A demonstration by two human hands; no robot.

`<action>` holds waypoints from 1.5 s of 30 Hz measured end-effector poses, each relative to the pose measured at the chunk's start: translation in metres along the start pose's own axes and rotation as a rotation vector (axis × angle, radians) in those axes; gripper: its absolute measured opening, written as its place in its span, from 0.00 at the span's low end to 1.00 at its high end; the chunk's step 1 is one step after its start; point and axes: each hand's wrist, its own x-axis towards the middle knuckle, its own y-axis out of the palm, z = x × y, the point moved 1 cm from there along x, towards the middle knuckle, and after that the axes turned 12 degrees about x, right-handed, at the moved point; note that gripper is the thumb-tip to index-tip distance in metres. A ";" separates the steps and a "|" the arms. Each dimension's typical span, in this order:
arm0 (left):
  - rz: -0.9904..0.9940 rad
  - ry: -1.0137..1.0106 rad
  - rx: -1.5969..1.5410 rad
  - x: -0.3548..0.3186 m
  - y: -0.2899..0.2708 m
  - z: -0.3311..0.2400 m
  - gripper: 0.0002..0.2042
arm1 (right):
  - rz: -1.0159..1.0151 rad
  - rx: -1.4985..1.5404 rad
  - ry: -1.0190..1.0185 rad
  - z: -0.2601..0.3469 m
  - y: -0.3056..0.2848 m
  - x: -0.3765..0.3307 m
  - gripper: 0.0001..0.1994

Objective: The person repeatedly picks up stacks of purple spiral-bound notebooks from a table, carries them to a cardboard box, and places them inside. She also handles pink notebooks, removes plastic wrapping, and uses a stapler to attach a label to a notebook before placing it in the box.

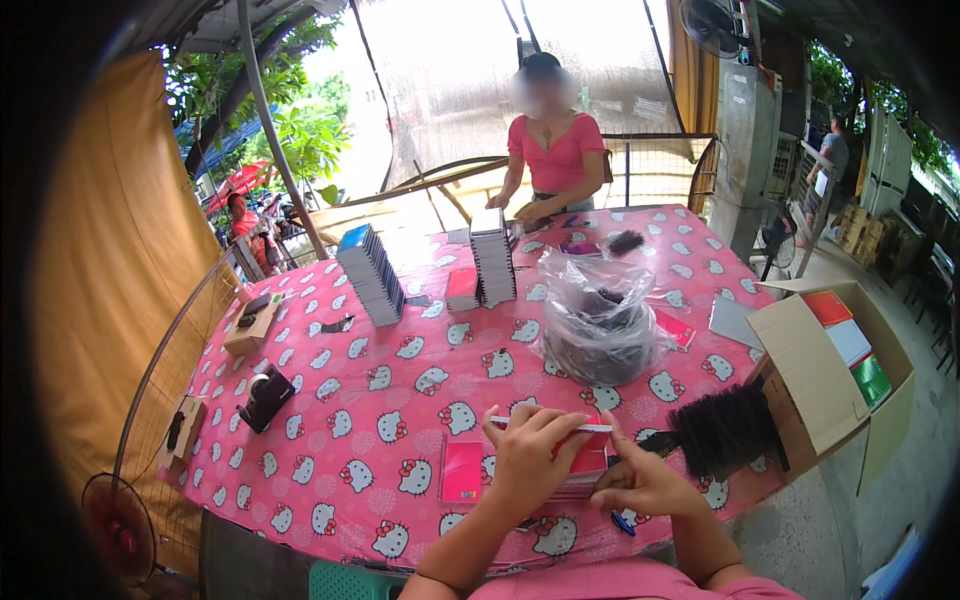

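Observation:
Over the near edge of the table, my left hand [532, 452] is closed on a thin notebook [590, 429], its fingers across the top and its pale edge tilted up. My right hand [648, 482] is at the notebook's right end, with one finger raised against its corner and the others curled lower down. Red-covered notebooks [592, 458] lie beneath and between my hands, partly hidden by them. A pink notebook [462, 471] lies flat to the left of my left hand. Beside my right wrist is a blue pen-like item [623, 523].
Black spiral bindings [722, 430] lie right, by a cardboard box [808, 360] of notebooks. A clear plastic bag [605, 330] holds dark coils. Two tall notebook stacks [371, 277] stand farther back. A tape dispenser [266, 398] sits left. Across the table stands a person in pink [560, 160].

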 end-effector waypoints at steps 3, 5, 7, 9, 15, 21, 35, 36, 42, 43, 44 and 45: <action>-0.001 0.002 0.022 -0.001 0.000 0.000 0.09 | -0.186 -0.059 -0.155 0.014 -0.014 -0.005 0.30; -0.001 -0.003 0.036 -0.002 0.001 0.001 0.09 | -0.346 -0.084 -0.232 0.015 -0.026 -0.004 0.20; -0.014 -0.012 0.036 -0.001 0.000 0.001 0.10 | -0.468 -0.163 -0.319 0.023 -0.026 0.000 0.09; -0.036 -0.018 0.007 0.003 0.003 -0.003 0.10 | -0.527 -0.303 -0.456 0.020 -0.031 0.006 0.09; -0.117 -0.023 -0.019 0.003 0.008 -0.001 0.09 | -0.519 -0.475 -0.535 0.029 -0.012 0.025 0.05; -0.136 -0.059 -0.015 -0.002 0.006 0.001 0.08 | -0.523 -0.668 -0.531 0.030 -0.001 0.031 0.04; -0.206 -0.033 -0.079 -0.004 0.013 0.004 0.07 | -0.335 -0.537 -0.276 0.029 -0.017 0.030 0.06; -0.212 -0.033 -0.080 -0.004 0.013 0.003 0.07 | -0.342 -0.583 -0.298 0.030 -0.017 0.029 0.07; -0.216 -0.040 -0.059 -0.006 0.014 0.004 0.06 | -0.337 -1.054 -0.568 0.041 0.014 0.029 0.10; -0.217 -0.042 -0.050 -0.007 0.012 0.006 0.06 | -0.352 -1.030 -0.558 0.037 0.011 0.032 0.11; -0.217 -0.036 -0.059 -0.008 0.013 0.005 0.06 | -0.359 -1.022 -0.532 0.030 0.003 0.030 0.11; -0.217 -0.034 -0.063 -0.008 0.013 0.006 0.07 | -0.363 -1.013 -0.508 0.026 -0.001 0.029 0.11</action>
